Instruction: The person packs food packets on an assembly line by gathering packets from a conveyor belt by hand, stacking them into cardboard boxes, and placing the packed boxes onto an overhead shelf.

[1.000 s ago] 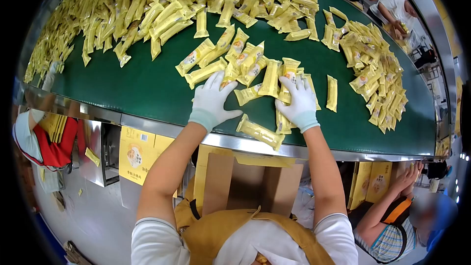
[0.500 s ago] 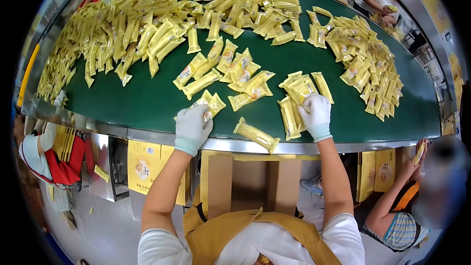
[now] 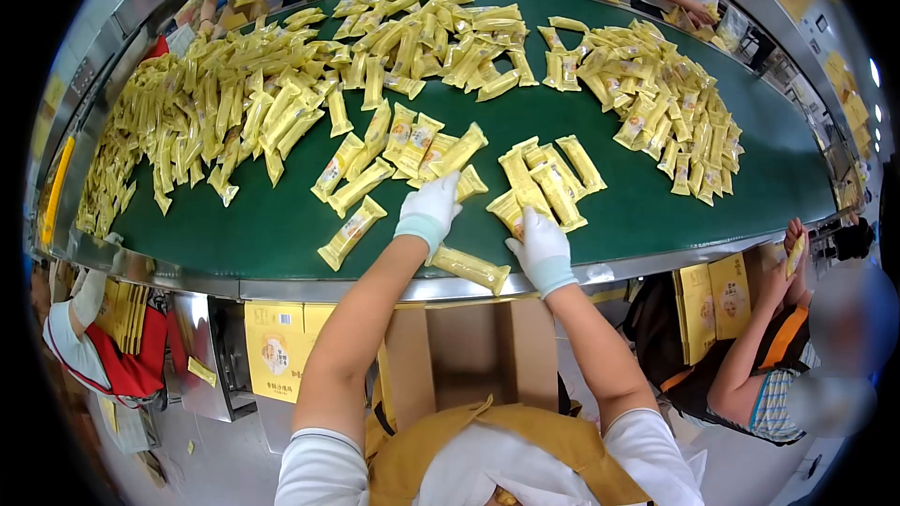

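Yellow wrapped packets lie on a green table surface [image 3: 394,234]. My left hand [image 3: 430,210], in a white glove, reaches to the lower edge of a small group of packets [image 3: 410,143]; its fingertips touch a packet there, and whether they grip it is hidden. My right hand [image 3: 541,246], gloved too, has its fingers at a packet [image 3: 507,213] below the right-hand group [image 3: 553,178]; its grip cannot be made out. One packet [image 3: 469,269] rests by the metal edge between my hands, and another [image 3: 352,232] lies to the left.
Large packet heaps lie at the left [image 3: 187,103] and right [image 3: 670,98]. An open cardboard box [image 3: 408,356] stands below the metal edge, beside a printed yellow carton [image 3: 274,347]. People work across the table and at both sides.
My left hand has moved right from the packet at the left, which now lies free. My right hand has shifted left and down. The view has shifted, showing more people across the table.
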A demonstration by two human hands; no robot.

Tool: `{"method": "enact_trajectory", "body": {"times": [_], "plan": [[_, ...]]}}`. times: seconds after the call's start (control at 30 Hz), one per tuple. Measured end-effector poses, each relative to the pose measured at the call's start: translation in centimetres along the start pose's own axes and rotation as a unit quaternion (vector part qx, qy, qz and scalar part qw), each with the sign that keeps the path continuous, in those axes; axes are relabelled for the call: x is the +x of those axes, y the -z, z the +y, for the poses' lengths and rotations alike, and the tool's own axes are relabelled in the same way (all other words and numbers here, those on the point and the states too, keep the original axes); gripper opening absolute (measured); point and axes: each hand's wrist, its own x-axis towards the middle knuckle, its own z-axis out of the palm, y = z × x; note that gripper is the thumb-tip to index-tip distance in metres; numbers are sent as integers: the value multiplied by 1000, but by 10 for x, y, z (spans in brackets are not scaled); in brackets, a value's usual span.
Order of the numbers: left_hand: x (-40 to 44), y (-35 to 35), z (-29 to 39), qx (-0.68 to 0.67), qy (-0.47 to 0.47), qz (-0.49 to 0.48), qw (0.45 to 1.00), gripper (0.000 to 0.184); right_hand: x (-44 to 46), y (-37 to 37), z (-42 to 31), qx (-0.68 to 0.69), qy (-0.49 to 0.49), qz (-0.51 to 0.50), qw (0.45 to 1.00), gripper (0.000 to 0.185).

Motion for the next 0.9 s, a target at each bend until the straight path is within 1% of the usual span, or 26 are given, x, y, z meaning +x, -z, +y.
{"method": "enact_trajectory", "body": {"times": [0.03, 0.07, 0.1, 0.17, 0.2, 0.27, 0.3, 0.37, 0.4, 0.43, 0.5, 0.53, 0.57, 0.6, 0.63, 0.7, 0.73, 0.83, 0.9], "plan": [[3, -3, 3, 29, 9, -2, 1000, 44, 1, 0, 0, -15, -1, -33, 999, 54], [5, -6, 6, 63, 21, -25, 997, 45, 2, 1, 4, 0, 25, -34, 999, 57], [4, 0, 9, 66, 31, -49, 996, 50, 2, 5, 7, 14, 52, -35, 998, 60], [-1, 14, 11, 70, 56, -93, 992, 61, 4, 17, 15, 14, 110, -107, 988, 57], [-2, 12, 4, 56, 54, -90, 993, 58, 4, 23, 17, 13, 141, -143, 980, 56], [-9, 5, -20, 28, 52, -82, 995, 51, -6, 17, 27, 22, 162, -106, 981, 42], [-13, 10, -24, 15, 58, -73, 996, 51, -10, 16, 31, 26, 173, -86, 981, 35], [-26, 28, -28, -9, 70, -55, 996, 52, -13, 21, 33, 43, 145, -129, 980, 35], [-33, 34, -28, -32, 51, -36, 998, 52, -14, 25, 35, 50, 131, -154, 978, 34], [-42, 39, -25, -75, 17, -38, 996, 52, -17, 29, 35, 56, 117, -180, 975, 33], [-58, 51, -11, -162, -49, -40, 985, 54, -20, 47, 35, 109, 52, -191, 974, 34], [-64, 58, 3, -153, -70, -76, 983, 50, -20, 63, 34, 133, 20, -193, 972, 35], [-65, 53, 8, -108, -132, -115, 978, 53, -21, 77, 33, 156, -11, -194, 968, 37], [-66, 42, 13, -77, -185, -117, 973, 52, -23, 86, 32, 219, -33, -127, 967, 40], [-65, 31, 18, -46, -238, -119, 963, 51, -20, 93, 32, 236, -81, -104, 963, 41], [-58, 13, 28, 31, -271, -163, 948, 46, -9, 105, 21, 307, -72, -8, 949, 38], [-56, 10, 32, 70, -287, -184, 938, 44, -2, 103, 16, 311, -73, 29, 947, 34], [-54, 14, 32, 112, -293, -206, 927, 38, 31, 103, -11, 190, -81, 8, 978, 41], [-58, 9, 25, 121, -293, -173, 933, 36, 57, 70, -20, 66, -78, 23, 995, 40]]}}
